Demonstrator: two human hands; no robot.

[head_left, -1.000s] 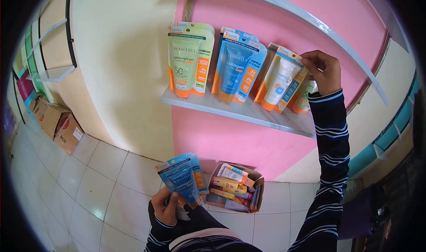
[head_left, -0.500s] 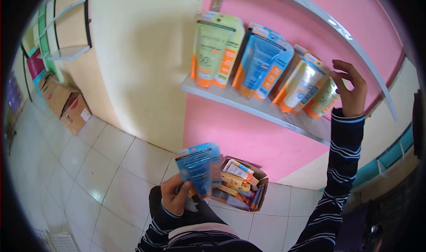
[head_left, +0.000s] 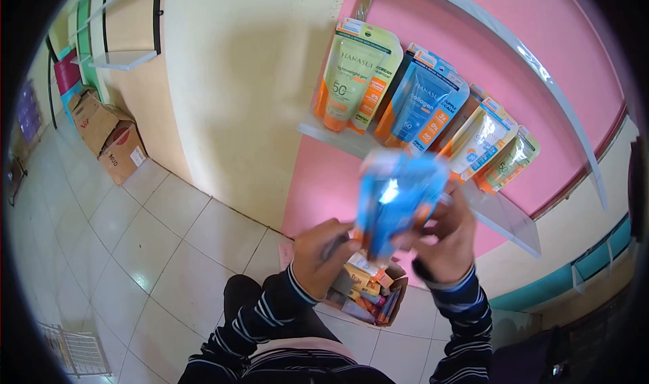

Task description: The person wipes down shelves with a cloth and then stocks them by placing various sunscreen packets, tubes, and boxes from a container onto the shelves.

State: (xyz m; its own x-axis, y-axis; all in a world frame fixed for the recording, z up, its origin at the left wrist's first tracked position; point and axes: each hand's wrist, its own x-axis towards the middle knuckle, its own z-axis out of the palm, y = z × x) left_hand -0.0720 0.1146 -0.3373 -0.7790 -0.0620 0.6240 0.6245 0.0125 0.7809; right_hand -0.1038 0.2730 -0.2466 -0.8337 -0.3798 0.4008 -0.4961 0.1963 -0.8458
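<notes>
The right hand (head_left: 447, 238) has come down from the shelf (head_left: 508, 223) to the blurred blue pack (head_left: 399, 191), now raised between both hands; its fingers grip the pack's right side, while I cannot tell whether the left hand's (head_left: 321, 257) fingers grip its left edge; the carton (head_left: 403, 293) is partly hidden

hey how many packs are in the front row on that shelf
4, from left to right: a green pack, a blue pack, a white-tubed pack and another green pack. Others may be hidden behind them.
</notes>
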